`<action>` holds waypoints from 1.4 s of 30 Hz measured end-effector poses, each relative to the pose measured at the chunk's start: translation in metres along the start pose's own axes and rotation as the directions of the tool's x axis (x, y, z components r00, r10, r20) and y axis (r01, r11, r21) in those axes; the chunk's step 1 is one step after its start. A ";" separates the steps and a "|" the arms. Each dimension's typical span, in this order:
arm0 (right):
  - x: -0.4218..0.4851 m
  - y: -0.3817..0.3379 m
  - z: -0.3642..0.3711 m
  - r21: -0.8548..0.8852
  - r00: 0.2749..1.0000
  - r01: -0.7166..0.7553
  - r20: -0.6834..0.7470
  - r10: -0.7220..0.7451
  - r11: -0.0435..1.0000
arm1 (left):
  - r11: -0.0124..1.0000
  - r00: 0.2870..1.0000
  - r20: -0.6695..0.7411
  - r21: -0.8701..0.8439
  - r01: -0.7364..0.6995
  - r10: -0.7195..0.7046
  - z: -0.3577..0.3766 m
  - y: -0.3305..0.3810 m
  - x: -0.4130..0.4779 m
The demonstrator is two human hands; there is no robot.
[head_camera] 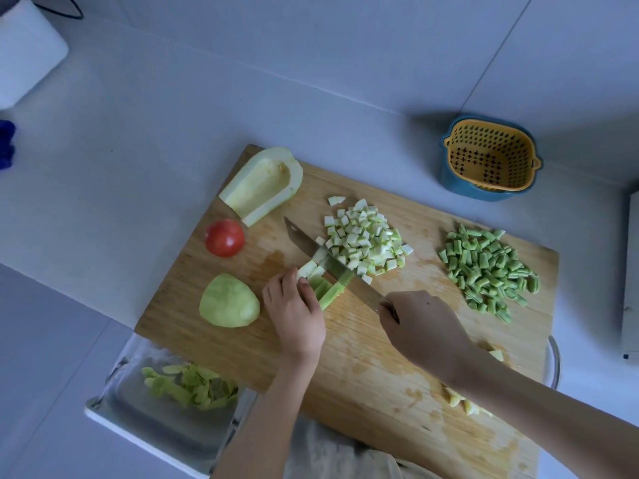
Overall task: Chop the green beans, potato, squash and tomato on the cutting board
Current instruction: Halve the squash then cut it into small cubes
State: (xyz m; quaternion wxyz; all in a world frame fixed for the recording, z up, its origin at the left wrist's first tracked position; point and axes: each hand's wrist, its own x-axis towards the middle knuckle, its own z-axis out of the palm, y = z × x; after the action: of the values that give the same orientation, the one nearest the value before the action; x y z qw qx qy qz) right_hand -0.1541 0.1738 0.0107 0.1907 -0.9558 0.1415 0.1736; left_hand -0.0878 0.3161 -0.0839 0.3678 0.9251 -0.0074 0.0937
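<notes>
On the cutting board (363,368) the squash half (262,184) is waiting at eleven o'clock, cut green beans (487,267) are lying at three, and the potato (228,302) and tomato (224,237) are sitting whole at nine; the left hand (297,312) is pinching squash strips (328,288) at centre; the right hand (422,326) is clenching the knife (332,264); fingertips are best curling back, with the strips bunched square to the blade; the pale counter (138,140) is carrying a tray (114,385) of peelings at seven and a strainer basket (491,157) at one.

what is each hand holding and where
Right hand grips the knife by its handle; left hand holds the squash strips near their uncut end.
</notes>
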 end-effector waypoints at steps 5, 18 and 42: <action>0.011 -0.009 0.014 -0.083 0.998 -0.024 0.052 0.029 0.996 | 0.997 0.996 -0.061 -0.043 0.066 -0.069 0.004 -0.001 0.006; -0.003 -0.006 0.017 -0.032 0.998 -0.037 0.042 0.038 0.999 | 0.993 0.992 -0.065 -0.061 0.101 -0.105 0.004 0.003 0.012; 0.009 -0.017 0.019 0.114 0.994 -0.076 0.087 0.066 0.991 | 0.990 0.987 -0.094 -0.074 0.121 -0.128 0.011 0.002 0.014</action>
State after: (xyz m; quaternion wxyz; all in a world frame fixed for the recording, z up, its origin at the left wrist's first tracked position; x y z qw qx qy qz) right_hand -0.1452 0.1945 -0.0038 0.2459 -0.9292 0.1772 0.2113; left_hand -0.0724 0.3085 -0.0878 0.4041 0.9050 0.0654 0.1160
